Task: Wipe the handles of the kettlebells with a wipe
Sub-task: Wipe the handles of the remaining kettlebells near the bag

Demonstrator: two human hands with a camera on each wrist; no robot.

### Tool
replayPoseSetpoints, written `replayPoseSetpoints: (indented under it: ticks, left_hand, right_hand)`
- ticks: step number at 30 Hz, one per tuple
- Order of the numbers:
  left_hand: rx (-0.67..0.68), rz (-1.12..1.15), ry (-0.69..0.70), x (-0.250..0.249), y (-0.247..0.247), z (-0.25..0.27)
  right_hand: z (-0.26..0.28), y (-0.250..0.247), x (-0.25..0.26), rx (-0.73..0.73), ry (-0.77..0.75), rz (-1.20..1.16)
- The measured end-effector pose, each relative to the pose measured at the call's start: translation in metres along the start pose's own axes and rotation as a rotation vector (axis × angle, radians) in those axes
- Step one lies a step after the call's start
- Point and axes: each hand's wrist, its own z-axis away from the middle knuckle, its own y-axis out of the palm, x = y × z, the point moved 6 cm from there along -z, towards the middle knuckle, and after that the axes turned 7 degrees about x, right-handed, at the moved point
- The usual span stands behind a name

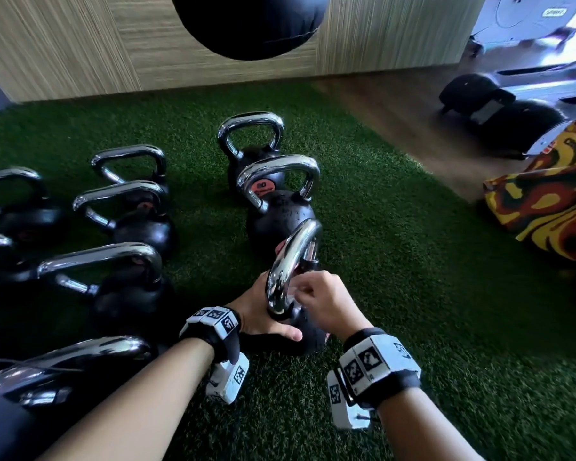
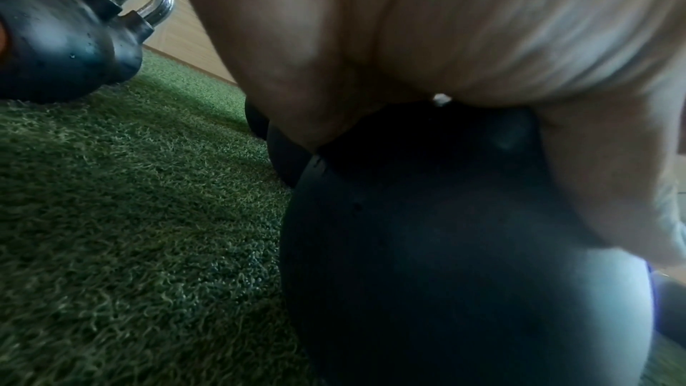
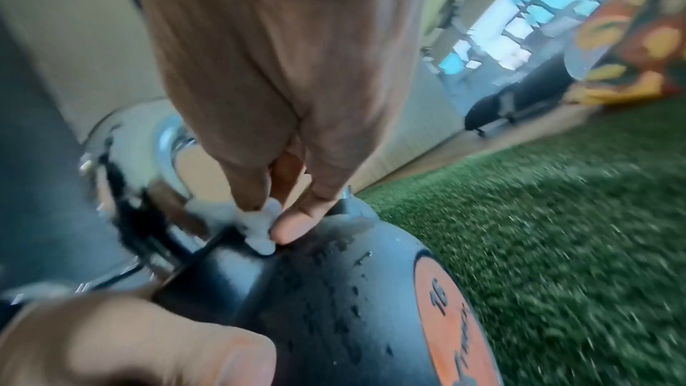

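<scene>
A black kettlebell (image 1: 305,334) with a chrome handle (image 1: 291,261) stands on the green turf in front of me. My left hand (image 1: 263,314) grips its body just below the handle, thumb laid across the near side. In the left wrist view the palm (image 2: 408,40) sits on the dark body (image 2: 445,245). My right hand (image 1: 316,294) pinches a small white wipe (image 3: 260,225) and presses it against the handle's base. The right wrist view shows the kettlebell's wet body (image 3: 334,304) and orange label (image 3: 453,328).
Two more kettlebells (image 1: 280,207) stand in a row behind this one, and several others (image 1: 123,207) crowd the left. A black bag (image 1: 250,24) hangs above the wooden wall. A red-and-yellow patterned bag (image 1: 546,194) lies at the right. Open turf (image 1: 413,311) spreads to the right.
</scene>
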Motion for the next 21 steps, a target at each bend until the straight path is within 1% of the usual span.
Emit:
replayPoseSetpoints:
  ticks: [3, 6, 8, 10, 12, 15, 17, 19, 21]
  left_hand:
    - [0.010, 0.062, -0.079, 0.012, 0.005, 0.009]
    - [0.029, -0.002, -0.134, 0.020, 0.013, 0.018]
    - [0.000, -0.028, -0.122, 0.015, 0.017, 0.023]
    - [-0.034, -0.050, -0.060, 0.006, 0.016, 0.025]
    - [-0.031, -0.071, -0.058, 0.003, 0.017, 0.027]
    - [-0.009, -0.077, -0.076, 0.003, 0.017, 0.029]
    - [-0.020, -0.095, -0.023, 0.002, 0.018, 0.030]
    - [-0.044, -0.128, 0.039, 0.000, 0.018, 0.029]
    - [-0.079, -0.137, 0.129, -0.003, 0.016, 0.027]
  right_hand:
    - [0.000, 0.008, 0.011, 0.071, -0.041, 0.056]
    - [0.005, 0.008, 0.012, 0.156, -0.068, -0.035]
    - [0.009, 0.012, 0.007, 0.213, -0.048, -0.086]
    - [0.010, 0.017, 0.003, 0.207, -0.007, -0.074]
    - [0.009, 0.018, 0.002, 0.207, 0.002, -0.075]
    - [0.013, 0.016, -0.001, 0.281, 0.017, -0.323]
    - [0.019, 0.016, -0.005, 0.313, 0.034, -0.512]
    - [0.024, 0.019, -0.009, 0.309, 0.057, -0.718]
    - [0.026, 0.022, -0.011, 0.304, 0.104, -1.037]
